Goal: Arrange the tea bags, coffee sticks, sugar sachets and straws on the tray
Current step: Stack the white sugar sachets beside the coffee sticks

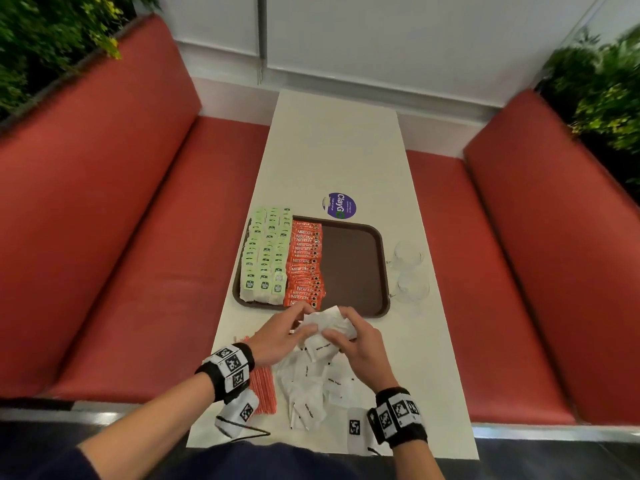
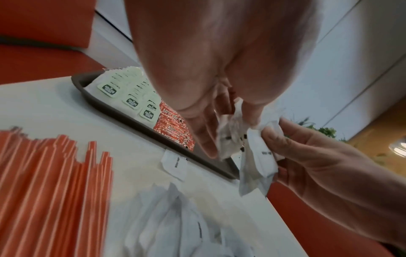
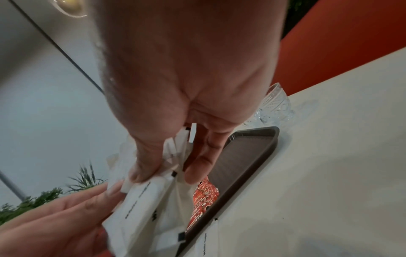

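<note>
Both hands hold one bunch of white sugar sachets [image 1: 323, 323] just above the table's near end, by the brown tray's [image 1: 375, 271] near edge. The left hand [image 1: 277, 336] pinches it between thumb and fingers; the right hand [image 1: 356, 344] curls its thumb and fingers round the other side.

On the tray, green tea bags [image 1: 265, 261] fill the left edge, Nescafé coffee sticks [image 1: 304, 265] lie beside them. More loose sachets [image 1: 311, 389] and orange straws [image 1: 263, 389] lie near the table's near edge.

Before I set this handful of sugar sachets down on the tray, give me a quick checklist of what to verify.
1. Both hands hold the bunch: left hand and right hand grip the sugar sachets: ok.
2. Free space on the tray right of the coffee sticks: ok.
3. Tea bags already in rows: ok.
4. Held sachets squared up: not ok, crumpled and fanned.
5. Glass cups stand off the tray: ok.
6. Straws placed: not ok, on the table.
</note>
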Demonstrator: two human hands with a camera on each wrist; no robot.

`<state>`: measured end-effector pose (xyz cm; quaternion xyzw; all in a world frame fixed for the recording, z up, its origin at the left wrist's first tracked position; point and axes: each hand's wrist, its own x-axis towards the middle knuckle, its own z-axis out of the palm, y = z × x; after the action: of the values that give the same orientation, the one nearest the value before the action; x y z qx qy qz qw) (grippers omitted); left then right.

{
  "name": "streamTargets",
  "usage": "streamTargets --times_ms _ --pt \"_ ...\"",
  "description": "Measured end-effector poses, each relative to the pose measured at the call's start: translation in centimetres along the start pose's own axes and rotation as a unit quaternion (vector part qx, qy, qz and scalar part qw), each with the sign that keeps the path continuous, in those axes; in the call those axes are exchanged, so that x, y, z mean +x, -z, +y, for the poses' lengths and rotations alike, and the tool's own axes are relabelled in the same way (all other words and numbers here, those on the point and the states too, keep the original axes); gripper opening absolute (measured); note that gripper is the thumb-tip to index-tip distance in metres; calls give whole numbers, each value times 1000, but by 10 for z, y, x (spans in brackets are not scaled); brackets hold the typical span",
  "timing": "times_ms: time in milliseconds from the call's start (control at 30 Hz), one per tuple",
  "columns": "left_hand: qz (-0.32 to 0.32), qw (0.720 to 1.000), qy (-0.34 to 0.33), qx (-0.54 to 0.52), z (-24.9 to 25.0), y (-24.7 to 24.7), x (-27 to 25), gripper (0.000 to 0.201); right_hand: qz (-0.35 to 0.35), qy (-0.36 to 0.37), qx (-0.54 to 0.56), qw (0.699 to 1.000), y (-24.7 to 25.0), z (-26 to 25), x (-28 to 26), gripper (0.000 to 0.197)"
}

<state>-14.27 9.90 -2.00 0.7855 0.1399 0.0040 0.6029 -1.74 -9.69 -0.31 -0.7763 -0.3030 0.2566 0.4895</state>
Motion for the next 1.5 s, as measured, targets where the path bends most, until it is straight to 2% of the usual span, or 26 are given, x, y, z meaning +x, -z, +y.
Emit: streamTargets --times_ms 67,233,367,433,500,600,633,733,800,867,967,1033,1100,1267,1400,1500 --pt "13 999 32 -8 -2 -7 -2 27 8 -19 5 1000 0 10 2 18" --pt "69 989 110 67 -16 -20 -3 33 20 -96 16 995 3 48 -1 17" --pt "116 985 115 60 -21 -27 -4 49 15 -112 46 993 26 48 -6 13" --pt "144 982 118 29 -13 -27 -1 50 6 -96 68 993 40 38 -4 16" --pt "172 973 134 -73 6 -32 4 44 -8 -84 114 990 52 20 1 18" --pt "182 927 169 -281 40 -46 19 31 -20 -55 159 986 58 -4 17 19" --pt "177 904 169 -352 47 -52 25 35 -21 -45 157 986 56 -9 23 20" --pt "146 819 159 -532 67 -66 43 64 -14 -22 92 995 44 -10 40 31" --pt "141 801 171 -556 73 -69 51 75 -9 -30 11 999 39 -6 48 33" --pt "153 809 179 -539 72 -71 58 69 -1 -25 -57 998 39 -5 52 30" --pt "169 831 158 -505 72 -71 69 54 40 -5 -51 998 43 -13 56 34" --pt "175 841 139 -493 82 -69 77 32 72 -2 -84 994 47 -21 60 40" --pt "168 847 121 -491 88 -66 87 21 88 0 -131 987 53 -34 66 40" --pt "162 847 99 -497 94 -50 110 33 103 34 -171 979 59 -41 92 31" --pt "148 836 96 -520 88 -34 126 43 93 42 -98 990 65 -35 127 23" --pt "165 843 97 -503 86 -24 139 47 62 58 -99 991 71 -38 151 28"
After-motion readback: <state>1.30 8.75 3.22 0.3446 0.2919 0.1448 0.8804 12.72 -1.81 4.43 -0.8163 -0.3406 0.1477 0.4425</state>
